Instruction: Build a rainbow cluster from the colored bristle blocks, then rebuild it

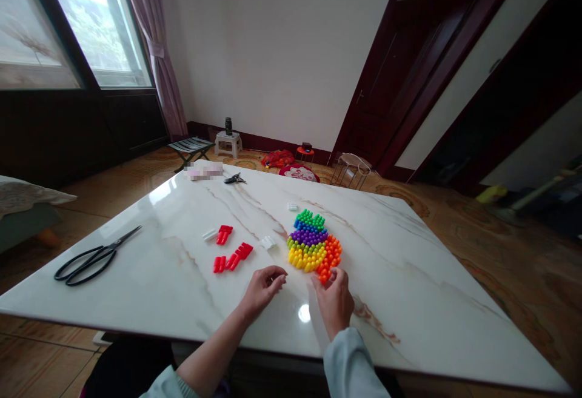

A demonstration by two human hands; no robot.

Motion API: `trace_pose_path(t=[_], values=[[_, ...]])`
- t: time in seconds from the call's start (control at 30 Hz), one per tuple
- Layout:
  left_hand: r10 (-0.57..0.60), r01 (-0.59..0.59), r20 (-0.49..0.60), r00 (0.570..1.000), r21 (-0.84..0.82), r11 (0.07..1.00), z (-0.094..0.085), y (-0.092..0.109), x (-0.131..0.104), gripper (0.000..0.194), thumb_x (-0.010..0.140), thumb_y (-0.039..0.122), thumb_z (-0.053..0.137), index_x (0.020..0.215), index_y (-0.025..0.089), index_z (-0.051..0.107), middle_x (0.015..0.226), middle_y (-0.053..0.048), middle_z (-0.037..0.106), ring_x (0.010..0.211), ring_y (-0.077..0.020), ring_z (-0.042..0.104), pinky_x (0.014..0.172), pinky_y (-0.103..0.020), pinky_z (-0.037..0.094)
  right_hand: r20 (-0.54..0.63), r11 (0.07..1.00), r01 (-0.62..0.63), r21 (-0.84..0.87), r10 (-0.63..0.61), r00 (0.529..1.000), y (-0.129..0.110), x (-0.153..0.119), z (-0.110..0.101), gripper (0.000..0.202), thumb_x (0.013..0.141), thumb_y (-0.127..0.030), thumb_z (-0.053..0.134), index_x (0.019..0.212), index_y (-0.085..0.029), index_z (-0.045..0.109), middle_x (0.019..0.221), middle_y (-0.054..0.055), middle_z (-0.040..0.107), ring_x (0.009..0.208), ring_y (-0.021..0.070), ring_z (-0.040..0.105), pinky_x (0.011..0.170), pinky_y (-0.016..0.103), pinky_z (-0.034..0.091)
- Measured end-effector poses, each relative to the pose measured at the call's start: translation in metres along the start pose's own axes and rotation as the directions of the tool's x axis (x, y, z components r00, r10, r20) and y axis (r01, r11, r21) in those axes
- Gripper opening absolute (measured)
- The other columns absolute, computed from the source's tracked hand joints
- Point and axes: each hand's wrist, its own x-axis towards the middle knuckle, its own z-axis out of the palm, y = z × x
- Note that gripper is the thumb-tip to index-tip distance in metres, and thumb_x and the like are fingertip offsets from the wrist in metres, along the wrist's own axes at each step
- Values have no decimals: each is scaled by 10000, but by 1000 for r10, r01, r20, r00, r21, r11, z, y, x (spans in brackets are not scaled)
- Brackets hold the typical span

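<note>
My right hand point(335, 301) pinches at the near end of a cluster of orange pegs point(331, 255), with thumb and fingertips closed on an orange peg point(324, 278). These pegs adjoin a packed shape of small glossy pegs: yellow point(307, 260), olive-green, purple point(308, 238), blue and green point(313, 218). My left hand point(264, 289) hovers or rests just left of the shape, fingers curled in and thumb close to them, with nothing visible in it. Left of that hand lie red pegs point(239, 255) in several small groups, and white pegs point(268, 243).
Black-handled scissors point(91, 258) lie on the left of the white marbled table point(409, 301). Dark pliers point(235, 179) and a blurred packet point(204, 171) are near the far edge. Beyond stand a folding stool point(191, 145) and a white stool point(228, 142).
</note>
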Motion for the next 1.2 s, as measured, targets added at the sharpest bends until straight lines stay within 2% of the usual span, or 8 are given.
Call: trace_pose_path(t=[0.2, 0.43, 0.53, 0.67, 0.83, 1.0, 1.2], values=[[-7, 7, -4, 1000, -4, 1000, 0, -3, 1, 321, 809, 421, 587, 909, 131, 681, 780, -73, 690, 663, -167, 643, 605, -255, 518, 21, 998, 52, 46, -53, 998, 3, -5, -4, 255, 809, -401, 506, 991, -223, 518, 1002, 80, 627, 821, 238, 628, 595, 299, 421], [5, -5, -1, 1000, -3, 1000, -1, -4, 0, 319, 810, 418, 582, 910, 133, 684, 775, -71, 689, 665, -171, 645, 610, -263, 521, 29, 949, 73, 308, -86, 996, 13, -15, -9, 248, 784, -341, 503, 993, -213, 545, 992, 101, 619, 813, 229, 621, 675, 326, 501], [10, -10, -5, 1000, 0, 1000, -1, -5, 0, 324, 814, 421, 575, 909, 132, 685, 772, -72, 687, 657, -168, 640, 607, -264, 522, 28, 933, 59, 355, -74, 997, 26, -13, -11, 270, 782, -358, 517, 997, -205, 573, 939, 93, 641, 765, 216, 624, 693, 324, 508], [13, -13, -5, 1000, -6, 1000, 0, -5, 1, 319, 811, 418, 575, 902, 133, 685, 764, -72, 687, 651, -164, 633, 601, -259, 518, 40, 932, -8, 362, -6, 999, 57, 7, -11, 350, 750, -389, 555, 1032, -185, 592, 960, 97, 660, 717, 200, 632, 688, 322, 515], [4, -5, -16, 1000, -3, 1000, 0, -5, 1, 320, 801, 424, 584, 890, 135, 686, 760, -70, 690, 643, -162, 632, 598, -254, 514, 58, 921, -33, 389, 11, 998, 89, 53, -2, 399, 736, -374, 528, 1072, -172, 607, 995, 101, 664, 764, 200, 650, 730, 332, 524], [5, -5, -9, 1000, 4, 1000, 0, -4, 2, 306, 802, 414, 583, 882, 136, 684, 751, -65, 684, 638, -158, 630, 589, -247, 512, 100, 933, -10, 360, -28, 995, 89, 85, 6, 389, 698, -320, 531, 1044, -181, 641, 991, 85, 674, 737, 184, 645, 718, 329, 526], [-5, 5, -19, 1000, -3, 1000, 0, -5, 3, 303, 799, 411, 585, 879, 135, 682, 746, -65, 683, 639, -161, 635, 584, -249, 515, 123, 917, 7, 400, -61, 990, 81, 92, 13, 427, 661, -278, 548, 1068, -174, 632, 981, 80, 678, 730, 179, 652, 725, 326, 528]])
